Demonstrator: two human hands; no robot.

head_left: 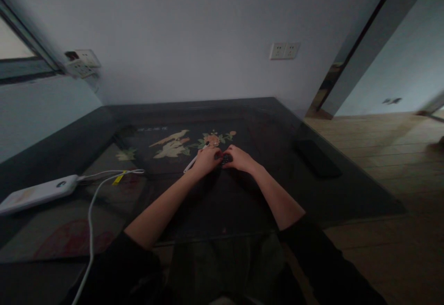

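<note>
Both of my hands meet over the middle of the dark table [222, 208]. Between them is a small dark object [226, 158] with light specks; its kind is too small and dim to make out. My left hand [207, 159] has its fingers curled against the object's left side. From the right, my right hand [239, 158] pinches it with bent fingers. A slim white pen-like stick [189, 164] with a dark end lies slantwise beside my left hand, which partly covers it.
A white power bank [41, 194] with a white cable [90, 217] lies at the left. On the right lies a flat black rectangular thing [317, 158], perhaps a phone. A bird-and-flower picture [171, 147] shows on the tabletop. Behind stands a wall with sockets [284, 51].
</note>
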